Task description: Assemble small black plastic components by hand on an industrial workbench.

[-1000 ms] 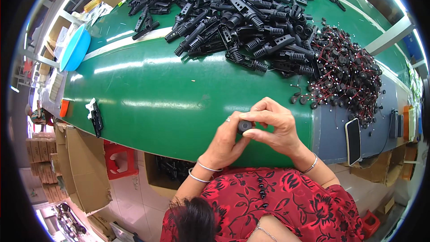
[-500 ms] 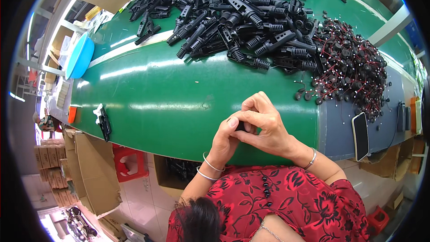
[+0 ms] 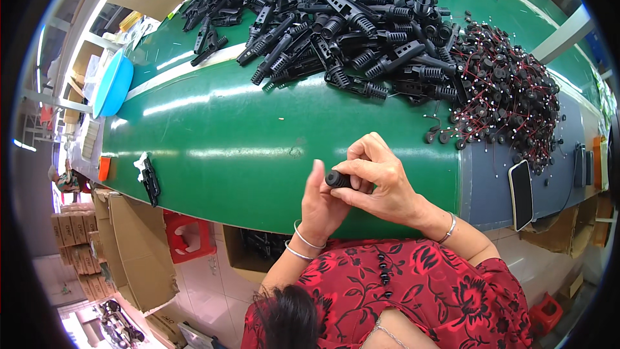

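black ribbed piece [image 3: 336, 179]: one, short and round-ended, just above the near edge of the green table [image 3: 226, 123], between the two hands, its round end facing left and up.
right hand [image 3: 385, 184]: comes in from the near right, wrist bent inward, fingers curled; thumb and forefinger pinch the ribbed piece.
left hand [image 3: 323, 213]: upright at the piece's near left, thumb raised and clear of it; the fingertips are hidden behind the right hand, so whether they grip it i cannot tell.
bangles: two [image 3: 311, 243] on the left wrist, one [image 3: 449, 229] on the right.
far pile [image 3: 349, 26]: black ribbed tubes, too many and too tangled to count.
far-right heap [image 3: 507, 97]: small round black parts with red wires, beyond counting; three lie loose by its near left edge.
phone-like slab [image 3: 520, 195]: one, dark-faced with a pale rim, at the near right.
left side: one blue basin [image 3: 113, 84], far; one black assembly [image 3: 150, 181] with a white scrap, nearer; one small orange box [image 3: 104, 168] left of that.
red stools: two below the table, one left [image 3: 187, 238], one right [image 3: 546, 314].
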`<control>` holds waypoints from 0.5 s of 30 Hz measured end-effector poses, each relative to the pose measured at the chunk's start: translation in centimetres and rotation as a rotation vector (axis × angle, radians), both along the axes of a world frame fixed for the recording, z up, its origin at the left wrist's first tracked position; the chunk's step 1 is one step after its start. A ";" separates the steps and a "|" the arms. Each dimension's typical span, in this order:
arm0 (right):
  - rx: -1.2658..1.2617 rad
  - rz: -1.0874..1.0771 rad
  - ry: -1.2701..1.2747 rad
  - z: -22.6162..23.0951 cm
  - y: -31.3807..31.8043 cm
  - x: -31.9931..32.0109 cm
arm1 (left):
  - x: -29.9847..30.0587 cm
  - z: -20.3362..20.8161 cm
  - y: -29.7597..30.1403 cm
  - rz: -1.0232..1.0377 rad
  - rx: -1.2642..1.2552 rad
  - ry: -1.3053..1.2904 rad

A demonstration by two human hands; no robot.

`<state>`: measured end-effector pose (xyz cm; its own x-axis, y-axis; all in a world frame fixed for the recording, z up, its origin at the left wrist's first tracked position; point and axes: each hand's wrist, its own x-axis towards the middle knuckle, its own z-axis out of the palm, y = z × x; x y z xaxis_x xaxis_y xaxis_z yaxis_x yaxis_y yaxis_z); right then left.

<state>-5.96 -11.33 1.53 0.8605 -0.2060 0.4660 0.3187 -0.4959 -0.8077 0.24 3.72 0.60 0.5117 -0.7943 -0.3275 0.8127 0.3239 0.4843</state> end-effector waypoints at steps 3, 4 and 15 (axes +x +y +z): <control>-0.021 0.008 0.003 -0.1 0.0 -0.1 | 0.2 -0.8 0.1 -0.023 -0.018 -0.052; -0.024 0.000 0.001 -0.2 0.1 -0.1 | 0.2 -1.3 0.2 -0.021 -0.017 -0.053; 0.078 0.056 0.026 -0.5 -0.4 -0.2 | -0.2 0.3 -0.1 0.010 0.074 -0.064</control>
